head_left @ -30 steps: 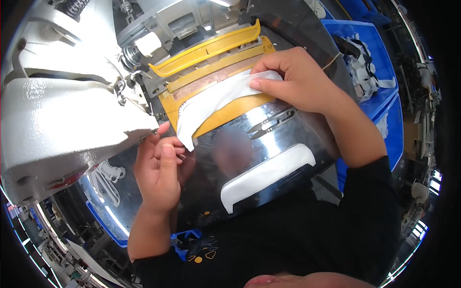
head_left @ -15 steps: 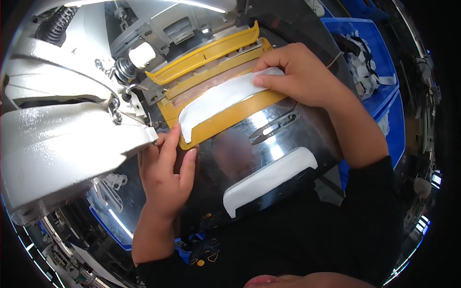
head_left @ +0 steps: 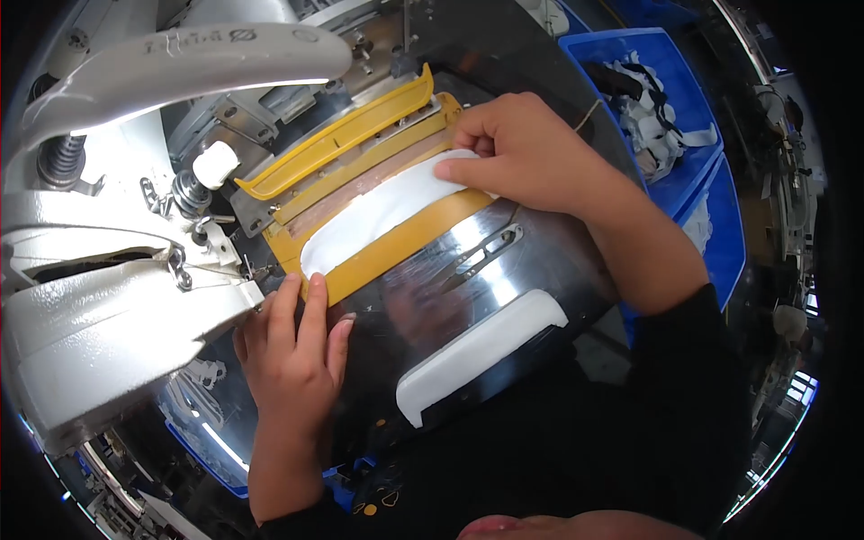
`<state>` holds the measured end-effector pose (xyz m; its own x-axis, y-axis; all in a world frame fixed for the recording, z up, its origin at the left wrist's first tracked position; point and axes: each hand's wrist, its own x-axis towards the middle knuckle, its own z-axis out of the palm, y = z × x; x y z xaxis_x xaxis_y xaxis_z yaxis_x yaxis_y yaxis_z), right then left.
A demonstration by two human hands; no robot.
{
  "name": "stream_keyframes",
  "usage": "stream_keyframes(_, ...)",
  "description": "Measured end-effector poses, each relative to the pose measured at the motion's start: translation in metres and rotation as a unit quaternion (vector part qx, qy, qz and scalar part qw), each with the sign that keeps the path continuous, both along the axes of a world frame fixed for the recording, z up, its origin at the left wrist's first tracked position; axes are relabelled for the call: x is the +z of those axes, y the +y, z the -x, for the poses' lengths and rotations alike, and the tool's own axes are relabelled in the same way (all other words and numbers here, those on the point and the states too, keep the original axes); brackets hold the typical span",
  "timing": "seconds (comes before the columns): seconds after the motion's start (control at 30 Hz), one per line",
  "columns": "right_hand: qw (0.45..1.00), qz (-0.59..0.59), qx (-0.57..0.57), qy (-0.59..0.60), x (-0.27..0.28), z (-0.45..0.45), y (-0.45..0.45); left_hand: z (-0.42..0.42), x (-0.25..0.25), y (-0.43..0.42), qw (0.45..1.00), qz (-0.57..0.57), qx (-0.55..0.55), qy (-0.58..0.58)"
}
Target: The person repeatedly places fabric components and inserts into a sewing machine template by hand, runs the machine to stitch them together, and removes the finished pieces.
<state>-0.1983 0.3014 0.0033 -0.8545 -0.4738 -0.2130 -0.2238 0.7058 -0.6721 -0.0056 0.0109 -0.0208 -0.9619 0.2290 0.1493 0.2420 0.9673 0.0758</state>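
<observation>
A long, curved white fabric piece (head_left: 382, 211) lies in the yellow template (head_left: 396, 254), whose raised yellow flap (head_left: 337, 139) stands behind it. My right hand (head_left: 522, 157) pinches the fabric's right end between thumb and fingers. At the opposite end, my left hand (head_left: 292, 355) rests with stretched fingers, the tips touching the fabric's corner and the template edge. A second white fabric piece (head_left: 481, 351) of similar shape lies on the shiny table near my body. Thread snips (head_left: 481, 256) lie between it and the template.
A white sewing machine (head_left: 117, 315) stands close on the left, with a lamp arm (head_left: 189, 67) over it. Blue bins (head_left: 652, 180) with white and black scraps are at the right. More white pieces (head_left: 193, 387) lie below the machine head.
My left fingertips have moved onto the fabric's left end, where the small tab no longer shows. My right hand keeps its pinch. The whole view has shifted, bringing the lamp arm into sight.
</observation>
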Motion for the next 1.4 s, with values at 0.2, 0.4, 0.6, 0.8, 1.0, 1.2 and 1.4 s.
stream_keyframes(0.2,0.997,-0.036,0.003,0.072,-0.014,0.004,0.003,0.006,0.002,-0.003,0.998,-0.001,-0.029,-0.055)
stream_keyframes(0.4,0.995,-0.067,-0.001,0.067,-0.012,0.005,0.002,0.006,0.003,-0.005,0.997,0.006,-0.026,-0.077)
stream_keyframes(0.6,0.993,-0.076,-0.01,0.091,-0.004,0.006,0.011,0.005,0.003,-0.005,0.996,0.005,-0.027,-0.079)
stream_keyframes(0.8,0.994,-0.082,-0.015,0.073,-0.003,0.007,0.011,0.008,0.003,-0.004,0.996,-0.031,-0.017,-0.083)
stream_keyframes(1.0,0.983,-0.182,0.007,0.019,0.019,0.009,0.014,0.008,0.003,-0.008,0.994,-0.047,-0.02,-0.094)
stream_keyframes(1.2,0.967,-0.017,0.192,0.165,0.003,-0.002,0.02,0.009,0.005,-0.007,0.993,-0.07,-0.018,-0.096)
stream_keyframes(1.4,0.944,-0.06,0.279,0.167,0.002,-0.007,0.02,0.01,0.004,-0.008,0.995,-0.047,-0.013,-0.092)
